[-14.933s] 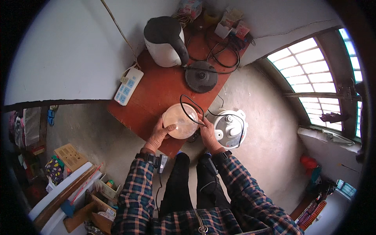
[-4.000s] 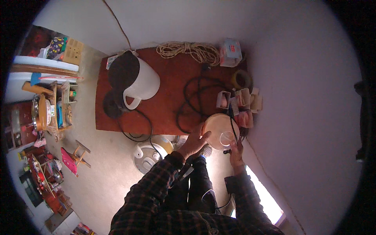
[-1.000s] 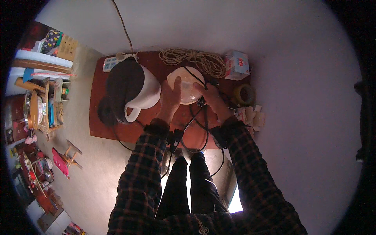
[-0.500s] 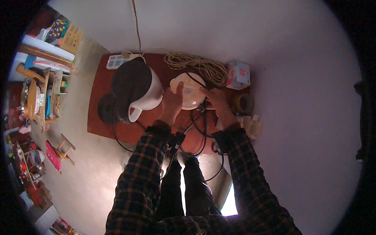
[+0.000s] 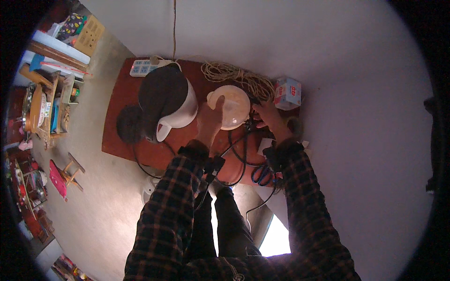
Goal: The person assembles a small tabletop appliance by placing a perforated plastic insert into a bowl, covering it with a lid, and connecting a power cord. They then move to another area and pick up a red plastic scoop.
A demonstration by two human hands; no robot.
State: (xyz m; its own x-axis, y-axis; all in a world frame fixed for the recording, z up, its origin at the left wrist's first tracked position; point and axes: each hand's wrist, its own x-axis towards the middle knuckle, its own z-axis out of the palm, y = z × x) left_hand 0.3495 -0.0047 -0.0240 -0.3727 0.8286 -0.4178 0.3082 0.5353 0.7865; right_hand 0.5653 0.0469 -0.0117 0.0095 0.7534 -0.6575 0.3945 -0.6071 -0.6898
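A round cream-coloured appliance with a small side handle stands on the red-brown low table. My left hand grips its left side. My right hand is at its right edge, fingers on the black cord plug. A black cable loops from there down toward my lap. A white electric kettle with a dark lid stands just left of my left hand.
A coil of tan rope lies behind the appliance, a small box to its right, a white power strip at the table's far left. Blue-handled scissors lie by my right wrist. Cluttered shelves stand on the left.
The cream appliance has been carried from the table's right side to its middle beside the kettle, and both hands stay on it; over the last half second the view shifted slightly.
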